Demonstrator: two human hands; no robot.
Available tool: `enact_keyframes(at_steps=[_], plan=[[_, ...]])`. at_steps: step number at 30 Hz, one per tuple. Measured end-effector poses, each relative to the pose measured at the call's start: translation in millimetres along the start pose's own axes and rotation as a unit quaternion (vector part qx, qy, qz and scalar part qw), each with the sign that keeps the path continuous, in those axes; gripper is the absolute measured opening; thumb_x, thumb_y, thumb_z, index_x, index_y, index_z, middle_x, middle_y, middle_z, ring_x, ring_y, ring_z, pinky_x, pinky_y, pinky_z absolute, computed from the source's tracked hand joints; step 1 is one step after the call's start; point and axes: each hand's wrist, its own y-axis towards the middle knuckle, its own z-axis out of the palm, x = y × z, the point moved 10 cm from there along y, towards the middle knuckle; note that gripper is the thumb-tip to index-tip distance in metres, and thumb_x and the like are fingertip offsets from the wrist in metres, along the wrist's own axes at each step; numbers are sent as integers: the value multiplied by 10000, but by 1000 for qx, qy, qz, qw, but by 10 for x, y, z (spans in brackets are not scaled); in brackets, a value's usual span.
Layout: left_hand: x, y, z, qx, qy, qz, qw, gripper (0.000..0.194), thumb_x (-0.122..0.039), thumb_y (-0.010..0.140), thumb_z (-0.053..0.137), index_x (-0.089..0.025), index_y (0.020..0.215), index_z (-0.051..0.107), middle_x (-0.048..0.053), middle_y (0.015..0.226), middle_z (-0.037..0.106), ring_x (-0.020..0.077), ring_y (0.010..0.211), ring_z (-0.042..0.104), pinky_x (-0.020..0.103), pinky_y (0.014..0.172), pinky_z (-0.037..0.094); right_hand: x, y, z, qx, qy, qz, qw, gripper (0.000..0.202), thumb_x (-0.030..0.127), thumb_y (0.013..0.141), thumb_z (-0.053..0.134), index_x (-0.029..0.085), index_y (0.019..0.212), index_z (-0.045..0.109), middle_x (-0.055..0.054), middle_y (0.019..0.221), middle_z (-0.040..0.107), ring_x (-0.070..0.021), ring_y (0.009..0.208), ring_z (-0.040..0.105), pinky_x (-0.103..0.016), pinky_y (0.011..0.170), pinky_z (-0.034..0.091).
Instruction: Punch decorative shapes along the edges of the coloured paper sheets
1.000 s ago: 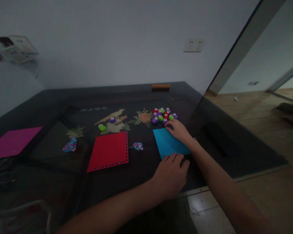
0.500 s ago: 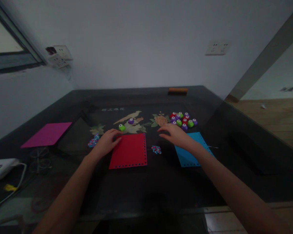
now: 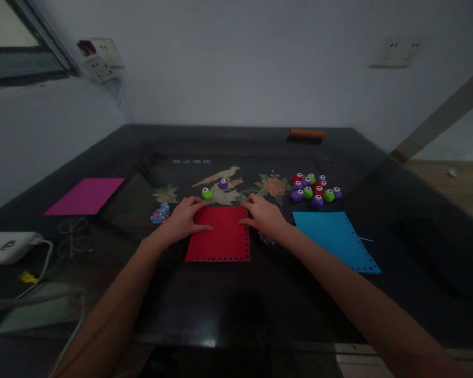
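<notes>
A red sheet (image 3: 220, 236) with holes along its right and bottom edges lies on the dark table. My left hand (image 3: 187, 215) rests on its upper left corner, fingers apart. At the upper right corner, my right hand (image 3: 262, 214) touches the edge with thumb and fingers apart. Partly under my right hand is a pile of small beads (image 3: 266, 239). Another bead pile (image 3: 160, 213) sits left of my left hand. Just behind the sheet are a green eyed piece (image 3: 207, 194) and a purple one (image 3: 223, 184).
A blue punched sheet (image 3: 335, 236) lies at the right, with several eyed pieces (image 3: 315, 190) behind it. Farther left are a magenta sheet (image 3: 85, 197) and a white device (image 3: 10, 247) with a cable. A brown roll (image 3: 307, 134) lies at the back.
My right hand has moved left from near the blue sheet to the red sheet's right corner. My left hand now lies further onto the red sheet. The camera view has shifted.
</notes>
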Motion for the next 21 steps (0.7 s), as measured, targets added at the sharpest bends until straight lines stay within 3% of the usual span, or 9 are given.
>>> enact_keyframes(at_steps=[7,11,14,17,21], plan=[[-33,-10,0,-6,13,18,1000,681,-557,689,668,-182,1243,539,109,1131,487,290,1079,460,423,956,373,-79,22,-65,-38,87,41,995,296,272,759,679,181,1033,614,-87,1034,589,-226,938,555,-316,729,434],[-40,-11,-15,-14,17,21,1000,669,-558,669,686,-146,1181,558,113,1122,479,285,1072,463,419,955,382,-150,55,1,-10,189,91,978,126,255,743,682,159,791,615,-35,761,594,-165,706,535,-274,577,350],[-64,-15,-49,-25,8,20,999,627,-527,665,703,-144,1139,555,112,1130,489,283,1082,467,423,966,378,-163,56,49,5,284,116,952,169,211,749,655,168,633,539,16,591,509,-119,568,463,-262,512,281],[-86,-8,-97,-40,-21,10,999,568,-483,690,696,-154,1127,544,109,1140,513,280,1106,472,429,976,376,-191,48,93,11,363,134,922,197,174,761,615,173,599,502,41,526,452,-102,522,423,-254,501,269],[38,0,-221,-103,-128,-63,984,557,-443,759,628,-160,1216,481,120,1191,541,269,1103,511,431,927,421,-312,43,97,4,469,159,869,161,205,770,596,165,628,531,34,528,488,-102,515,449,-248,507,308]])
